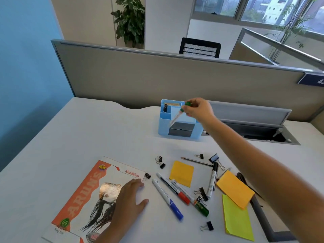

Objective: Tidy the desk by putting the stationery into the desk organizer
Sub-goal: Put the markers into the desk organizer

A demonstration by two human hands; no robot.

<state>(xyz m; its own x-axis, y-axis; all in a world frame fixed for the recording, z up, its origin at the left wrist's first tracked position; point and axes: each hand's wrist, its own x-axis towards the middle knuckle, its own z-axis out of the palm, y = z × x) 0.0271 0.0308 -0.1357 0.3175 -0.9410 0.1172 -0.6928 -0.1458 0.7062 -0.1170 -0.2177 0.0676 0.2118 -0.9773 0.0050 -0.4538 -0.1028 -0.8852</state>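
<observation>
Green-capped pen (177, 115) pinched in right hand (198, 109); left hand (126, 202) flat; four markers (167, 199) remain.

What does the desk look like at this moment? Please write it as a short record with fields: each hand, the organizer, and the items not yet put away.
right hand: right hand pinches a green-capped pen above the blue desk organizer, tip slanting down
left hand: left hand rests flat on the notebook
organizer contents: one black pen upright in the back left slot
markers on desk: four, capped blue, red, green, black
sticky notes: three pads, one yellow, one orange, one lime
also loose: pencil, several binder clips
</observation>
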